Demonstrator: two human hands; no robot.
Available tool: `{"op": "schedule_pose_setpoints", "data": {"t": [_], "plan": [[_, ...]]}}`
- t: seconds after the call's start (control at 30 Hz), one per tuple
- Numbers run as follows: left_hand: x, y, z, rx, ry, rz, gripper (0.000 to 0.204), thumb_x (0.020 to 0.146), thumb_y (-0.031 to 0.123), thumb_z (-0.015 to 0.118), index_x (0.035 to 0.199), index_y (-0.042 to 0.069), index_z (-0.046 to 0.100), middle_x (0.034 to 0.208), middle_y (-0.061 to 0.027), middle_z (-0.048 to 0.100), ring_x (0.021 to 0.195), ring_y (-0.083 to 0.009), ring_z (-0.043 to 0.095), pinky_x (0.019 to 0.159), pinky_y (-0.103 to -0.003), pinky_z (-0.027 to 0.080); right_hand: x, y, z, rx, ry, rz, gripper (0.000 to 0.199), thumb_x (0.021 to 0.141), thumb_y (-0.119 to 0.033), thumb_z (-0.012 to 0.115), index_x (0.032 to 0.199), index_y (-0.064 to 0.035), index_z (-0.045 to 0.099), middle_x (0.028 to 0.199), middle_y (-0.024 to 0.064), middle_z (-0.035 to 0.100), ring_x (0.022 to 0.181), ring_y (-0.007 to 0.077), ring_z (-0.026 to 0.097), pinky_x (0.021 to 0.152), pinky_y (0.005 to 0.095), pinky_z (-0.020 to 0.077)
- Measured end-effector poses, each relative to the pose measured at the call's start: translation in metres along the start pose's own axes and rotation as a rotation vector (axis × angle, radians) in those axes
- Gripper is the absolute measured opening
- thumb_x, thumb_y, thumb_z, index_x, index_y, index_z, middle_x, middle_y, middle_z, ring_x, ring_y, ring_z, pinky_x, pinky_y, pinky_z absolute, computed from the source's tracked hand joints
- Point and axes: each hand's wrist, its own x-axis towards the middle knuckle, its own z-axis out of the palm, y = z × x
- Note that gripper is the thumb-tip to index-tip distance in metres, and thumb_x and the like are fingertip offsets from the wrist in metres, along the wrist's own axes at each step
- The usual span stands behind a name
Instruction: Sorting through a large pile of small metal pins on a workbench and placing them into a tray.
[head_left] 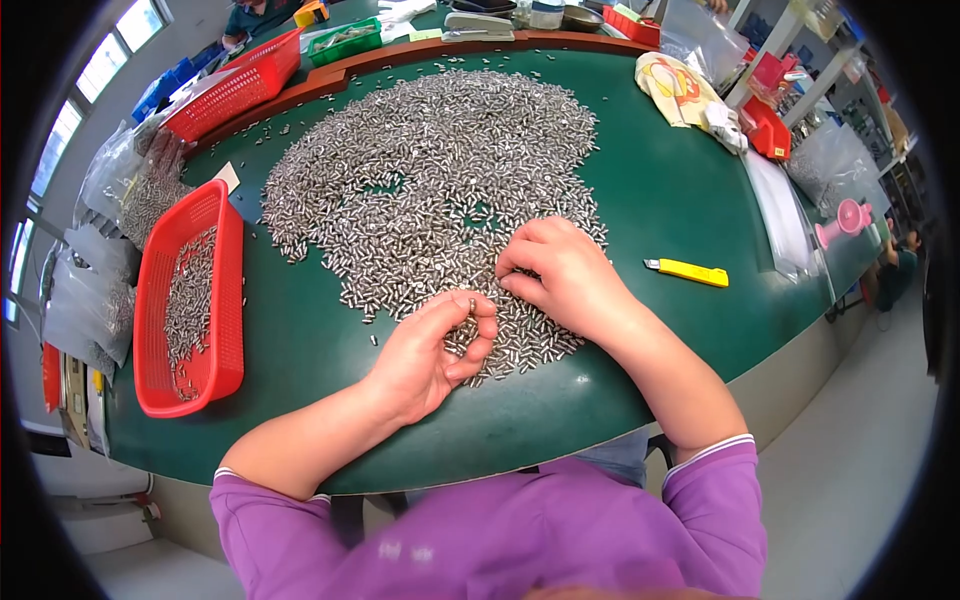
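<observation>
A wide heap of small silvery metal cylinders (440,140) covers the middle of the green table. At the heap's near edge, my left hand (430,350) pinches one small metal cylinder (472,305) between thumb and forefinger, its other fingers curled below. My right hand (560,270) is just right of it, over the heap, with thumb and fingertips drawn together. What those fingertips hold, if anything, is hidden. On the left stands a red plastic basket (232,300) with more of the metal cylinders lying in it.
A yellow box cutter (692,272) lies right of my right hand. Bags of metal parts (90,290) stand beyond the basket. A red-brown wooden rim (440,45) borders the far side, with a green tray (345,40) behind it. A yellow cloth bag (675,90) lies far right.
</observation>
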Motion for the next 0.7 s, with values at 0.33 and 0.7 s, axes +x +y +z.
{"op": "schedule_pose_setpoints", "data": {"t": [0.33,0.7], "plan": [[0.001,-0.003,-0.006,-0.001,-0.056,0.023,0.015,0.095,0.013,0.053,0.109,0.008,0.053,0.096,-0.0025,0.058,0.077,-0.0089,0.055,0.059,-0.020,0.043,0.004,-0.017,-0.014,0.111,0.088,-0.091,0.011,0.078,-0.009,0.068,0.086,-0.0083,0.060,0.094,0.0053,0.061,0.093,0.0270,0.057,0.083,0.0388,0.0456],[0.004,-0.005,-0.008,0.026,-0.123,0.065,0.014,0.098,0.021,0.055,0.105,0.009,0.053,0.091,-0.0010,0.057,0.071,-0.0067,0.050,0.053,-0.018,0.036,0.003,-0.018,-0.010,0.305,0.084,-0.160,0.012,0.081,-0.011,0.067,0.093,-0.0091,0.067,0.096,0.0049,0.063,0.097,0.0258,0.059,0.084,0.0385,0.0471]]}}
